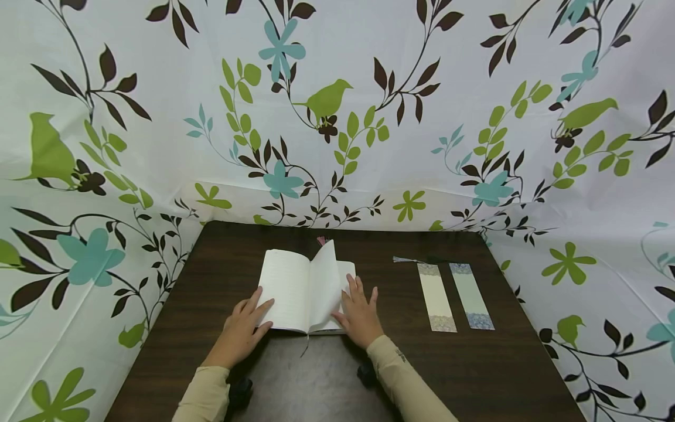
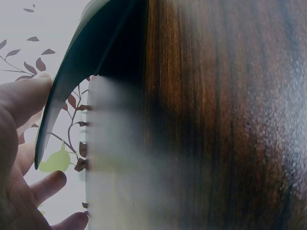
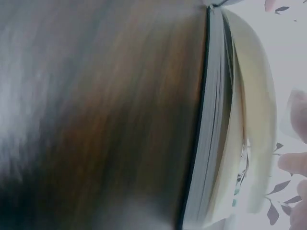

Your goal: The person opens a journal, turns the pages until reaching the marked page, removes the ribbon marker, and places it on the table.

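An open notebook (image 1: pixel 285 287) with blank white pages lies on the table, a thin dark ribbon hanging below its spine. One page (image 1: pixel 324 284) stands partly raised and curves near the middle. My left hand (image 1: pixel 239 325) rests at the lower left edge, thumb and forefinger on the page. In the left wrist view, the dark cover (image 2: pixel 72 72) on that side is tilted up off the table. My right hand (image 1: pixel 361 310), fingers spread, touches the right side beside the raised page. From the right wrist view, the page stack (image 3: pixel 211 120) shows edge-on. A pinkish tassel (image 1: pixel 323 240) pokes out behind the raised page.
Two bookmarks lie right of the notebook: a cream one (image 1: pixel 436 298) and a pale green one (image 1: pixel 471 296), both patterned at the ends. A greyish tassel (image 1: pixel 404 259) extends left. Leaf-printed fabric (image 1: pixel 358 193) surrounds the dark wooden table (image 1: pixel 300 387).
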`<control>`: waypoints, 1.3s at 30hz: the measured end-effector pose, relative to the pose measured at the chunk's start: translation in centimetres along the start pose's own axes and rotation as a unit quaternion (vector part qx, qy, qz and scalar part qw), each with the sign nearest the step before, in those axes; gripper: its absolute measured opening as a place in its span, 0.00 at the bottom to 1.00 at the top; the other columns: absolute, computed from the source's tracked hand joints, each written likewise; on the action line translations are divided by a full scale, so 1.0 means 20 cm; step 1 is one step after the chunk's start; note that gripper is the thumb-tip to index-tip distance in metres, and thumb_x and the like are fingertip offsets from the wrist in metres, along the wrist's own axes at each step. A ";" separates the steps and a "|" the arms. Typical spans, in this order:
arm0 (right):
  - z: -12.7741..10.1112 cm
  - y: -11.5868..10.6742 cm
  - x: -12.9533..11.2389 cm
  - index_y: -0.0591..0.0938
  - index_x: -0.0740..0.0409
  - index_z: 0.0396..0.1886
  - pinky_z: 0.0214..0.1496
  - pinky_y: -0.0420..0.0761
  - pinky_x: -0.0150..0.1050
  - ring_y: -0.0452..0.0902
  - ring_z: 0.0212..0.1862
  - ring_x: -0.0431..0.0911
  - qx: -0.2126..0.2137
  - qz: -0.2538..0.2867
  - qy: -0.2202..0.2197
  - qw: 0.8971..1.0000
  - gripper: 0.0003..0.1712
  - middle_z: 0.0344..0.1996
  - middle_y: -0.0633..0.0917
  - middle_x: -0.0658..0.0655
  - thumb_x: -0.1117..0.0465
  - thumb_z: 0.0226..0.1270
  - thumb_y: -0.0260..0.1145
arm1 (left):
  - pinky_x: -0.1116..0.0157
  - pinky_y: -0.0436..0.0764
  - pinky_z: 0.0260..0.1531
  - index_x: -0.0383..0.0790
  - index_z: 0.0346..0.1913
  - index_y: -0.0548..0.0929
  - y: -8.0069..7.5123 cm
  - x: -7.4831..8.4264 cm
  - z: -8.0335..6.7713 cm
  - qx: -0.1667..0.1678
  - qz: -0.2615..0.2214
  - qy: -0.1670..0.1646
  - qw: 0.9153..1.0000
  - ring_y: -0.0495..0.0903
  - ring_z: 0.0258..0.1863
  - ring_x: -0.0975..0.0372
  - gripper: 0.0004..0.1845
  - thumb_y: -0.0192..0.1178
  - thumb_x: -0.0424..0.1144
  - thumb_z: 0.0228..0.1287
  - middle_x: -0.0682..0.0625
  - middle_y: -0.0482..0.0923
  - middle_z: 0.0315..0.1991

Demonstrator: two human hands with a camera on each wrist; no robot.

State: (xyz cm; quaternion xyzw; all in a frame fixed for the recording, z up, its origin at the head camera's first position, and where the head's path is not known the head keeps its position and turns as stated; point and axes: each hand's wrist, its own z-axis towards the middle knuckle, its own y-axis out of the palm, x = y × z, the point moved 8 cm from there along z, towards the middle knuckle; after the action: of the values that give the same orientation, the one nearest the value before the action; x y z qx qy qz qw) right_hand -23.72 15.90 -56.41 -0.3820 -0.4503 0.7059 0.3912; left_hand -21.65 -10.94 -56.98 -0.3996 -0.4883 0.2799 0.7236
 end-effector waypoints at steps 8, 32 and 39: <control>-0.01 0.06 -0.17 0.63 0.67 0.76 0.73 0.45 0.72 0.63 0.75 0.56 -0.069 0.116 -0.058 0.989 0.41 0.73 0.69 0.64 0.47 0.75 0.62 | 0.28 0.66 0.54 0.45 0.73 0.73 0.01 0.00 0.01 0.002 -0.004 0.002 1.000 0.62 0.69 0.34 0.29 0.64 0.44 0.72 0.39 0.52 0.80; -0.03 0.19 -0.32 0.75 0.44 0.72 0.71 0.55 0.70 0.56 0.78 0.50 -0.159 0.092 -0.143 0.973 0.25 0.76 0.67 0.47 0.50 0.79 0.58 | 0.28 0.66 0.53 0.42 0.71 0.74 0.00 0.00 0.00 0.022 -0.017 0.009 1.000 0.61 0.68 0.34 0.23 0.51 0.46 0.80 0.38 0.53 0.79; -0.02 0.17 -0.20 0.73 0.51 0.74 0.72 0.64 0.61 0.59 0.77 0.54 -0.150 0.062 -0.088 0.983 0.27 0.75 0.68 0.56 0.56 0.78 0.61 | 0.28 0.66 0.54 0.45 0.72 0.74 0.01 -0.01 0.00 0.011 -0.012 0.001 1.000 0.61 0.69 0.34 0.24 0.54 0.49 0.79 0.39 0.53 0.80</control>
State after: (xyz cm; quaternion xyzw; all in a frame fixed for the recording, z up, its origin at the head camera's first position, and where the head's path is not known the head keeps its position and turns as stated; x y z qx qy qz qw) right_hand -22.48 11.50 -58.93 -0.4004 -0.5592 0.6838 0.2436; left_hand -21.64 -11.06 -57.23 -0.3860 -0.4892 0.2762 0.7317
